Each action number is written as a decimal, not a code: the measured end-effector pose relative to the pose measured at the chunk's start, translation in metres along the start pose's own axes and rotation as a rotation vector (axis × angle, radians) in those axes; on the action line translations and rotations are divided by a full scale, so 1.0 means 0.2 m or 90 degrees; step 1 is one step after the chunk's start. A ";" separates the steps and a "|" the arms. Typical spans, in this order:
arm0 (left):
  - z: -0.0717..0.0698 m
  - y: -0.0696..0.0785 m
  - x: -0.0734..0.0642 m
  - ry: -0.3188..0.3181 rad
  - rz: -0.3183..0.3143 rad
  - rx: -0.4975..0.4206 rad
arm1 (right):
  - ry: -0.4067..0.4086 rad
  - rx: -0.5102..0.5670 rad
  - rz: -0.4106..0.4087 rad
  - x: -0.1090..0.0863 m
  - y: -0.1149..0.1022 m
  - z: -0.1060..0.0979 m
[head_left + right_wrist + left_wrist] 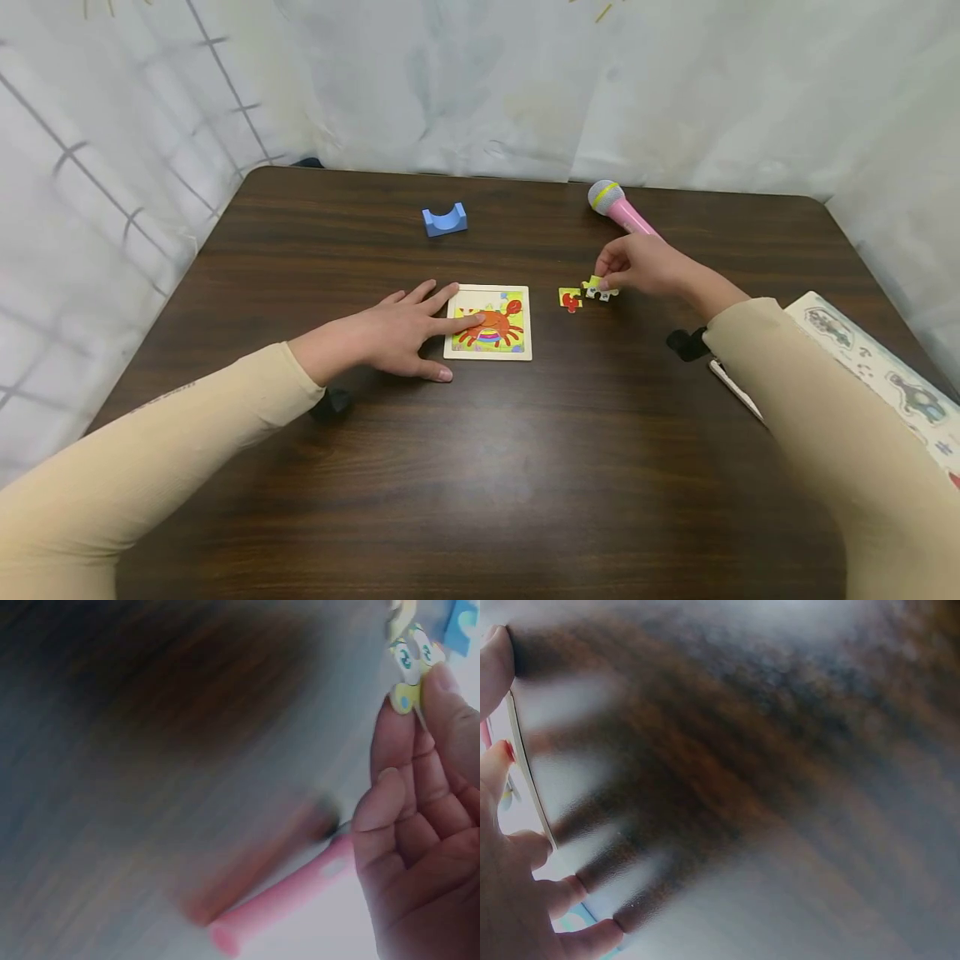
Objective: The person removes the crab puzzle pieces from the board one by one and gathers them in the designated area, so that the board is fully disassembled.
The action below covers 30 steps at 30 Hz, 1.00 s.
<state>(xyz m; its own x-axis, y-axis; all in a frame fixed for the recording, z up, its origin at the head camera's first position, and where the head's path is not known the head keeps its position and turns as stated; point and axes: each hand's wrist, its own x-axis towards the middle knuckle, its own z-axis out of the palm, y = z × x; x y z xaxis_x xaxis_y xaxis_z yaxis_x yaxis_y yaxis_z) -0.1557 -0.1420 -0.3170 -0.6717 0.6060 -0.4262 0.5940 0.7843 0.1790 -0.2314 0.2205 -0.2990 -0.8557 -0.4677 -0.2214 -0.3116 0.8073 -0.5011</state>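
A framed jigsaw board (480, 295) with a red crab picture lies on the dark table, its upper left part bare pale wood. My left hand (397, 333) rests flat with spread fingers over the board's left side, the index finger lying across the crab. Between thumb and fingers, my right hand (641, 265) pinches a yellow and white jigsaw piece (407, 666) printed with two eyes. Just left of it on the table is another jigsaw piece (570, 299), yellow with a red shape. In the left wrist view, the left hand's fingertips (619, 924) reach past the board's edge.
A pink toy microphone (604, 198) with a grey head lies behind my right hand, which overlaps its handle in the head view. Farther back stands a blue curved block (446, 222). White printed sheets or boards (870, 358) lie by the right sleeve. Pale curtains hang around the table.
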 end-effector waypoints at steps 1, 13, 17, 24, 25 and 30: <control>0.00 0.00 0.00 0.000 -0.001 -0.001 | -0.007 -0.003 0.007 0.00 0.01 0.00; 0.01 0.00 -0.01 0.004 -0.003 -0.002 | -0.052 -0.050 -0.018 -0.01 0.07 0.01; 0.01 0.00 -0.02 0.003 -0.003 -0.002 | -0.051 -0.049 -0.019 -0.01 0.08 0.02; 0.01 -0.01 -0.01 0.005 0.002 -0.001 | -0.049 -0.037 -0.002 0.00 0.09 0.04; 0.01 -0.01 -0.01 0.004 0.002 -0.001 | -0.048 -0.036 -0.002 -0.01 0.09 0.04; 0.00 0.00 -0.01 0.000 0.001 -0.003 | -0.046 -0.034 0.002 -0.01 0.09 0.04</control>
<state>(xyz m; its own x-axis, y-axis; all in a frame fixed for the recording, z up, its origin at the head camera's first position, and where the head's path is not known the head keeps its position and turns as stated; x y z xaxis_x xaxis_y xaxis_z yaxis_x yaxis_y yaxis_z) -0.1551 -0.1429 -0.3169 -0.6710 0.6068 -0.4260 0.5929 0.7842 0.1831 -0.2326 0.2333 -0.3144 -0.8253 -0.4881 -0.2839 -0.3315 0.8259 -0.4560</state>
